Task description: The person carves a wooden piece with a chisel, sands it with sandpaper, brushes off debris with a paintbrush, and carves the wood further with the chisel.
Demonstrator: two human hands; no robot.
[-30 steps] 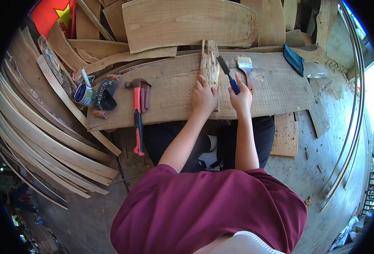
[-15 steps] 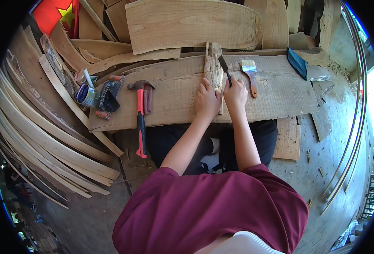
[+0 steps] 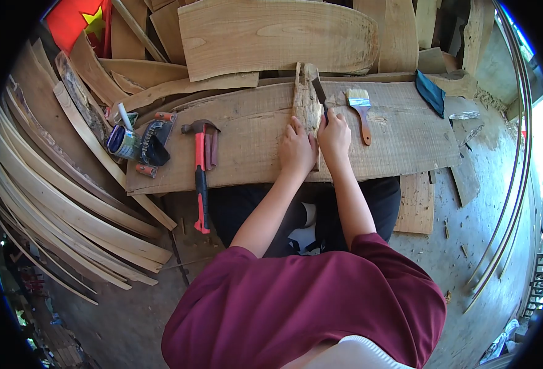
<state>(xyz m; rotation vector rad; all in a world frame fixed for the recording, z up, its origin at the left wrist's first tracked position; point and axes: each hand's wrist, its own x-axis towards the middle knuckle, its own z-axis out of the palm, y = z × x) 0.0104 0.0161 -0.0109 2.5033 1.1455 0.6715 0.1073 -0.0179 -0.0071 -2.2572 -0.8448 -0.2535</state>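
Note:
A rough, weathered strip of wood (image 3: 309, 101) lies lengthwise on the broad plank in front of me. My left hand (image 3: 297, 147) is closed around its lower part, thumb toward the right edge. In my right hand (image 3: 335, 136) is a chisel (image 3: 319, 91) with a dark flat blade, held by its handle and pointing away from me. The blade lies along the strip's right edge; whether it touches the wood is unclear. Just right of that hand, a paintbrush (image 3: 361, 114) with pale bristles and a brown handle rests on the plank.
The wide plank (image 3: 247, 147) bears a red-and-black hammer (image 3: 201, 175), brown sticks (image 3: 211, 150), a black-and-orange tool (image 3: 155, 144) and a teal cloth (image 3: 430, 93). A can (image 3: 122, 141) stands at its left. Curved boards (image 3: 68, 203) are stacked left, more boards (image 3: 277, 37) behind.
My right hand and the chisel have shifted slightly left and toward me, closer to my left hand. The strip of wood's upper end has turned a little. The whole view has drifted slightly.

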